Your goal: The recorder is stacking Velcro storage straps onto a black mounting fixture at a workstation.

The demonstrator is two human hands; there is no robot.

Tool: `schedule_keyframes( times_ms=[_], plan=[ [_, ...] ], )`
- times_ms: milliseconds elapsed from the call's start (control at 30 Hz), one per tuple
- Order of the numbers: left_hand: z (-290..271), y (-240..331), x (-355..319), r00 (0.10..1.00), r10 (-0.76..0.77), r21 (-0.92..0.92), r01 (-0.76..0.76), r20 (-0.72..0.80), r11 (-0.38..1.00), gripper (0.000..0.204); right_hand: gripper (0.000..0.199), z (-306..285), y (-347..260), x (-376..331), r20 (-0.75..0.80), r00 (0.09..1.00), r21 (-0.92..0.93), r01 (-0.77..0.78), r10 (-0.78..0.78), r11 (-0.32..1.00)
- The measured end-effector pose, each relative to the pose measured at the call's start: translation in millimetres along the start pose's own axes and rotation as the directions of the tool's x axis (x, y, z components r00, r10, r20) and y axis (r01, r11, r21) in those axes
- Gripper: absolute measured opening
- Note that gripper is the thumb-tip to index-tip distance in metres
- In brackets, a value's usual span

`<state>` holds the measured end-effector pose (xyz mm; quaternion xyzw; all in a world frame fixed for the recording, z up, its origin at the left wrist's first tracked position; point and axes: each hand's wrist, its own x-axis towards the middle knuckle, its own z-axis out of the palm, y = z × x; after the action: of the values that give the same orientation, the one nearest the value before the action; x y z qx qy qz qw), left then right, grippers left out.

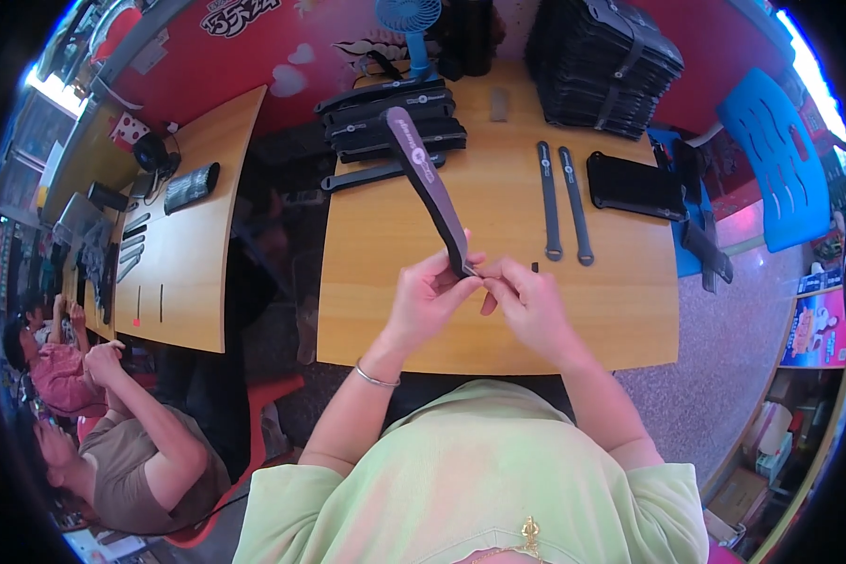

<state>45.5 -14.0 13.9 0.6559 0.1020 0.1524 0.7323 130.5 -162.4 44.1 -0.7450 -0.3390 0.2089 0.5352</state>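
Note:
A long dark strap (430, 188) with a light printed mark rises from my hands, its free end standing up and away over the table. My left hand (425, 299) is closed around its near end, thumb and fingers pinching it. The fingertips of my right hand (528, 303) are pinched together at that same end, against the left fingertips. What exactly they grip there is small and partly hidden. To the right of the strap, two grey straps (549, 202) with round-holed ends lie side by side. A small black piece (535, 267) rests just beyond my right hand.
Bundled dark straps (395, 122) are piled at the table's (395, 329) back left. A tall stack of black folded goods (602, 66) stands back right, near a black pouch (634, 185). Beyond are a blue fan (410, 23) and blue chair (775, 160). A person (150, 451) sits left.

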Motion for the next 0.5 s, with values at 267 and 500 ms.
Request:
schedule_keyframes(
  times_ms=[267, 500],
  plan=[
    [0, 3, 9, 0.997, 0.035, -0.095, -0.029, 0.066, 0.995, 0.053, 0.012, 4, -6, 1, -0.11, 0.994, 0.072, -0.013, 0.021, 0.997],
    [11, 0, 8, 0.999, -0.033, -0.179, 0.032, -0.003, 0.983, 0.046, 0.008, 10, 7, 3, -0.192, 0.979, 0.062, 0.076, -0.063, 0.995]
  ],
)
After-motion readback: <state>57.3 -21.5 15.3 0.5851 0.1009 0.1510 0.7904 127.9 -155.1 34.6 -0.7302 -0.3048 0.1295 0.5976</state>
